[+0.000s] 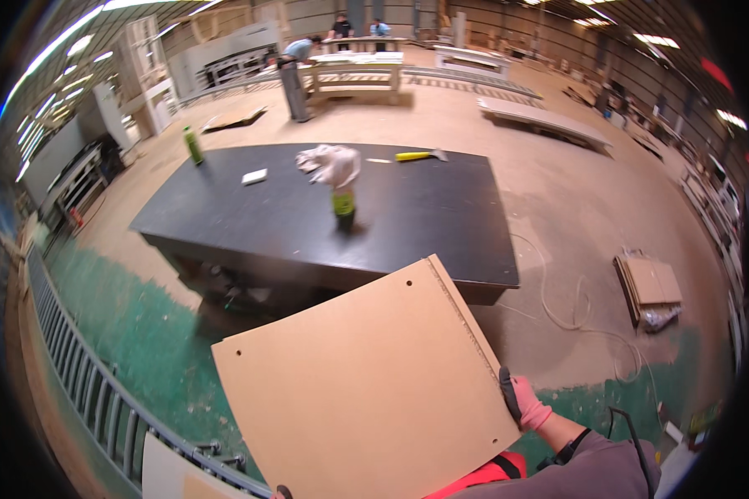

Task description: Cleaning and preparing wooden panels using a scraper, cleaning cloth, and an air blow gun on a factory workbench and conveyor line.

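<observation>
A light tan wooden panel (366, 382) is held up in front of me, tilted, with small round holes near its corners and a groove along its right edge. My right hand (526, 401), in a pink glove with dark grey fingers, is closed round the panel's right edge near the lower corner. Only a dark gloved bit of my left hand (284, 492) shows, at the panel's lower left edge; the rest is out of the picture. Beyond the panel stands a dark-topped table (258, 220).
On the table are a green bottle with a cloth (333, 165) over it, a yellow-handled tool (416, 155) and a small white block (255, 176). A roller conveyor (91, 374) runs along the left. A hose (558, 320) and stacked boards (647, 283) lie right. People work far off.
</observation>
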The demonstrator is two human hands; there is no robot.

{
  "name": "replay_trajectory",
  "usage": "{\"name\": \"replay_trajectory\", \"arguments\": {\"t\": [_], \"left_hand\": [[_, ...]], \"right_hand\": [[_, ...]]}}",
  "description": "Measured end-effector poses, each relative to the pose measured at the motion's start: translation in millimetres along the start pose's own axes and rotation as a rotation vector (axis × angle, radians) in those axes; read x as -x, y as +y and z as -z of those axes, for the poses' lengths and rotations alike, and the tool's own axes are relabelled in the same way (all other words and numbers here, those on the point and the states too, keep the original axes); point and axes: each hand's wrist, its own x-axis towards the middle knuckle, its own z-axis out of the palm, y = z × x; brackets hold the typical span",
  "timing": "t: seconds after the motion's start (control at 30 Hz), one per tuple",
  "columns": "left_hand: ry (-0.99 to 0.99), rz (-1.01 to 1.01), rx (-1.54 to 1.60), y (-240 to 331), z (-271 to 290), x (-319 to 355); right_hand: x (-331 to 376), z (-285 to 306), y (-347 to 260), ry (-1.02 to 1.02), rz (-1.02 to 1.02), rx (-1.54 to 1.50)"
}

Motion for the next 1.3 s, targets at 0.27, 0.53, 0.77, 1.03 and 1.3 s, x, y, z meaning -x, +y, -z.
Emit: {"name": "replay_trajectory", "arguments": {"t": [0.27, 0.53, 0.77, 1.03, 1.3], "left_hand": [[-0.212, -0.344, 0.155, 175.3, -116.5, -6.6], [-0.279, -0.361, 0.213, 253.3, -184.6, -19.4], [-0.294, -0.264, 0.646, 279.3, -271.9, -35.9], [-0.488, -0.019, 1.328, 350.6, -386.3, -55.7], [-0.516, -0.415, 0.19, 412.3, -397.4, -85.7]], "right_hand": [[-84.5, 130.8, 22.5, 0.144, -0.084, -0.03], [-196.8, 185.9, 9.5, 0.121, -0.098, 0.23], [-318.2, 185.7, -84.1, 0.241, 0.112, 0.683], [-261.6, 74.9, -101.6, 0.394, 0.479, 0.688], [-293.2, 54.5, -76.3, 0.2, 0.382, 0.856]]}}
